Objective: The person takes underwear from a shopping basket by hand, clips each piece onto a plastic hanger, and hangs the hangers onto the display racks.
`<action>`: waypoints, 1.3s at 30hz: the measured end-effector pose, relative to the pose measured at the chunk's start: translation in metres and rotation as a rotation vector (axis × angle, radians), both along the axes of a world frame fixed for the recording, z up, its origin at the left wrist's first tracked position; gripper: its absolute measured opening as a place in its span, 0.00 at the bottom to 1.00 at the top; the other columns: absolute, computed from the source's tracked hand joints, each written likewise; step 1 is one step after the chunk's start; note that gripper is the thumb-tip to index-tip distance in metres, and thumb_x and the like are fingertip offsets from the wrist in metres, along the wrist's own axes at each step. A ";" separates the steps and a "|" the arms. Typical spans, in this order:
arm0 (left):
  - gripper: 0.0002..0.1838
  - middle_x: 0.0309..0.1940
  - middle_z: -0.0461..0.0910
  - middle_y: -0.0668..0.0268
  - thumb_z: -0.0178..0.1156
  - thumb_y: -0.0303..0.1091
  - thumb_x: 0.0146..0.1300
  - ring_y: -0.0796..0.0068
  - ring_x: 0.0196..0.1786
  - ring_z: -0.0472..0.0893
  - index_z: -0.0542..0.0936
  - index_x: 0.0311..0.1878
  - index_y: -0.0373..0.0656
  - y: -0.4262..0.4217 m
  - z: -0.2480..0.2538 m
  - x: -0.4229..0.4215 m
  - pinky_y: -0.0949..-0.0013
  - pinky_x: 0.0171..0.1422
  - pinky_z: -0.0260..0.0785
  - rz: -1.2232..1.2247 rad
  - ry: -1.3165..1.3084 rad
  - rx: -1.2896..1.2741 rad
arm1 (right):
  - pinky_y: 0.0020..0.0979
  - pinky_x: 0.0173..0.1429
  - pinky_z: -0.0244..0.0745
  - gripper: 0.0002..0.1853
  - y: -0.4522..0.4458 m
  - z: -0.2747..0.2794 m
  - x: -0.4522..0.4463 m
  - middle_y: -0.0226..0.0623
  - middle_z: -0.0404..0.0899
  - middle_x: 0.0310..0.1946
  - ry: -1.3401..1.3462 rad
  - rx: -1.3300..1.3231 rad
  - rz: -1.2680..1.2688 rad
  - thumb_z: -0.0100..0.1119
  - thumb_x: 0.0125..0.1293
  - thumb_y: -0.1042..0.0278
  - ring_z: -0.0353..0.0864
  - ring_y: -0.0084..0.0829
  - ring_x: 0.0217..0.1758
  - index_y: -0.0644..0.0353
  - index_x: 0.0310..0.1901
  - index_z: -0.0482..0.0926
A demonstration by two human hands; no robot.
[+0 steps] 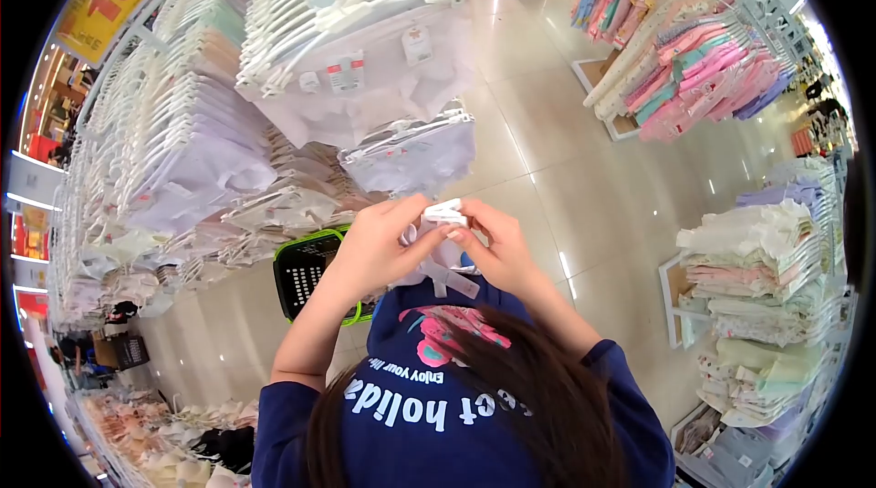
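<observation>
Both hands meet in front of the chest, at the middle of the head view. My left hand point(379, 237) is closed on a pale lilac garment point(444, 255), its fingers curled by a white clip-like piece point(443, 212). From the other side my right hand point(497, 242) pinches the same white piece, with thumb and fingertips close together. Part of the garment and a pale tag point(456, 282) hang below the fingers. The palms hide the rest of the garment.
Racks of hanging pale garments point(365, 96) stand ahead and to the left. A black basket with green edges point(297, 283) is beside my left forearm. Pink clothes point(703, 77) and pale clothes point(748, 242) hang on the right. Tiled floor point(520, 132) runs between.
</observation>
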State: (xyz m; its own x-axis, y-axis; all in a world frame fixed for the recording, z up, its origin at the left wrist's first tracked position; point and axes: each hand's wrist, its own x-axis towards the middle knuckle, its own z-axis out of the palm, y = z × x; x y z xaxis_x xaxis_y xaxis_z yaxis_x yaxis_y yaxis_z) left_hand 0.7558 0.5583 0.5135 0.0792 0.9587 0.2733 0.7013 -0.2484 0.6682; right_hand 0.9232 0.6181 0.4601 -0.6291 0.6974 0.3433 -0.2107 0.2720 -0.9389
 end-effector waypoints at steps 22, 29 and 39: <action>0.09 0.20 0.74 0.70 0.64 0.33 0.45 0.69 0.29 0.75 0.74 0.26 0.43 0.018 0.032 -0.060 0.64 0.37 0.67 -0.002 0.523 0.499 | 0.21 0.34 0.67 0.09 0.020 0.019 -0.009 0.35 0.71 0.32 0.039 0.192 -0.254 0.52 0.62 0.72 0.70 0.23 0.30 0.66 0.42 0.75; 0.08 0.19 0.74 0.63 0.63 0.31 0.51 0.64 0.22 0.75 0.73 0.29 0.40 0.030 0.041 -0.063 0.66 0.27 0.64 -0.037 0.387 0.273 | 0.26 0.27 0.67 0.08 0.036 0.031 -0.037 0.39 0.71 0.27 0.044 0.437 -0.239 0.57 0.57 0.77 0.71 0.31 0.24 0.67 0.38 0.74; 0.06 0.17 0.70 0.59 0.57 0.29 0.59 0.64 0.20 0.72 0.71 0.35 0.39 0.045 0.047 -0.065 0.69 0.26 0.62 0.041 0.130 -0.043 | 0.29 0.25 0.67 0.06 0.058 0.034 -0.059 0.39 0.73 0.26 0.033 0.477 -0.211 0.59 0.55 0.76 0.72 0.35 0.22 0.65 0.34 0.75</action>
